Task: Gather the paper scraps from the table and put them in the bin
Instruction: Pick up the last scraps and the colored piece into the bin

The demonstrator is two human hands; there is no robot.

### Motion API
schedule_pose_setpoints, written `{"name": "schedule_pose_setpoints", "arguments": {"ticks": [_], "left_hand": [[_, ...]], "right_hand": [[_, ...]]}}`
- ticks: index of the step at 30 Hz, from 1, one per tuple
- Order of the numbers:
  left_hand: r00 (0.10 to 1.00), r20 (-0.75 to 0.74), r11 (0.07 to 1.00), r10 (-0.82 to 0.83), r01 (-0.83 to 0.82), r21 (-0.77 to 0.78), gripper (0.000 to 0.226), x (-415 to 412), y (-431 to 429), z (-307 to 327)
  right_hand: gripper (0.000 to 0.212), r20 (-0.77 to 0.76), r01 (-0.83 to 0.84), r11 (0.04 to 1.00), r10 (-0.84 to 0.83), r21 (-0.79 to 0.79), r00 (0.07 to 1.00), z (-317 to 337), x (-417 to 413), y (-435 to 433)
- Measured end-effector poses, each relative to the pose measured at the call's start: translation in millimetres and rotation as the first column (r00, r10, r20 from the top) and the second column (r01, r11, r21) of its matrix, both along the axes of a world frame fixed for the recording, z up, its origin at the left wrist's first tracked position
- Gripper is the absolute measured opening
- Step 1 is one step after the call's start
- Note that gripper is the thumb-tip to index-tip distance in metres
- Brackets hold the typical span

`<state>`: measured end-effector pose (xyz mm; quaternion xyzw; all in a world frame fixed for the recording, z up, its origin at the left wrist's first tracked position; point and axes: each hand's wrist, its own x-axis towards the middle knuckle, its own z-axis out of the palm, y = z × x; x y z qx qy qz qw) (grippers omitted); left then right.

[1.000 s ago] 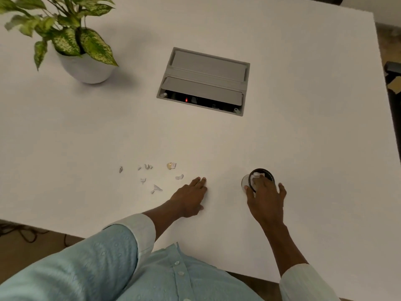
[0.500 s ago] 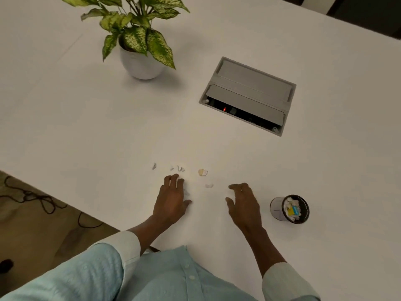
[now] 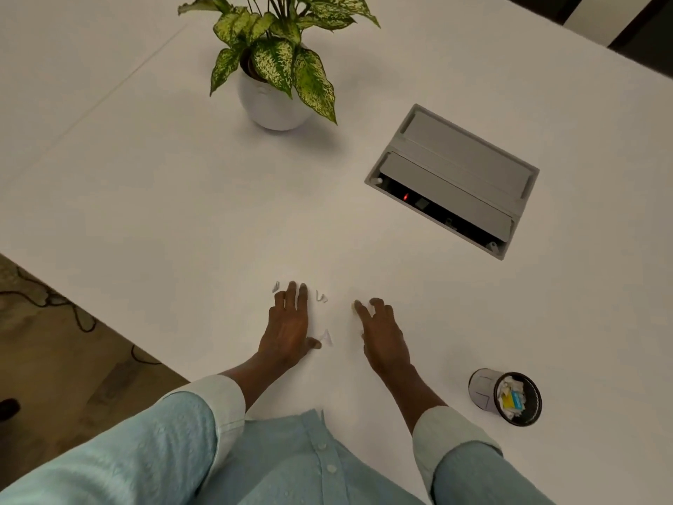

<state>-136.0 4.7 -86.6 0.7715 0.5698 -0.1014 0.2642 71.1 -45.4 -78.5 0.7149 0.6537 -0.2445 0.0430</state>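
Several small white paper scraps lie on the white table [image 3: 164, 198]: one [image 3: 276, 286] just left of my left fingertips, a pair [image 3: 321, 297] between my hands, one [image 3: 326, 337] by my left thumb. My left hand [image 3: 289, 324] rests flat on the table with fingers spread, over some scraps. My right hand [image 3: 382, 333] lies open beside it, its fingertips touching a yellowish scrap [image 3: 354, 305]. A small round bin [image 3: 480, 390] with a black rim stands to the right, with white, yellow and blue paper inside.
A potted plant [image 3: 273, 103] in a white pot stands at the back. A grey cable box [image 3: 455, 176] is set into the table at the back right. The table's left edge drops to a floor with cables [image 3: 65, 304].
My right hand left the bin and moved left to the scraps. My left hand slid forward over the scraps. The camera view has shifted, so the bin appears lower right.
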Motion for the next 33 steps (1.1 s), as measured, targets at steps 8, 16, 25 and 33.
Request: {"name": "schedule_pose_setpoints", "arguments": {"ticks": [8, 16, 25, 33], "left_hand": [[0.990, 0.108, 0.996, -0.088, 0.089, -0.005, 0.102, 16.5, 2.6, -6.4], [0.969, 0.187, 0.987, -0.160, 0.153, 0.051, 0.026, 27.9, -6.7, -5.0], [0.960, 0.229, 0.986, -0.162, 0.150, 0.065, 0.017, 33.1, -3.2, -5.6], [0.959, 0.281, 0.999, -0.032, 0.042, -0.029, 0.016, 32.2, -13.1, -3.1]], "right_hand": [[0.057, 0.053, -0.179, 0.983, 0.181, -0.040, 0.982, -0.6, -16.8, 17.9], [0.026, 0.059, -0.133, 0.990, 0.135, -0.044, 0.989, -1.7, -24.4, 12.6], [0.017, 0.003, -0.028, 0.999, 0.028, -0.019, 1.000, -1.8, -22.8, 10.4], [0.018, -0.044, 0.144, 0.990, -0.143, 0.011, 0.989, -5.7, -14.4, 3.3]]}}
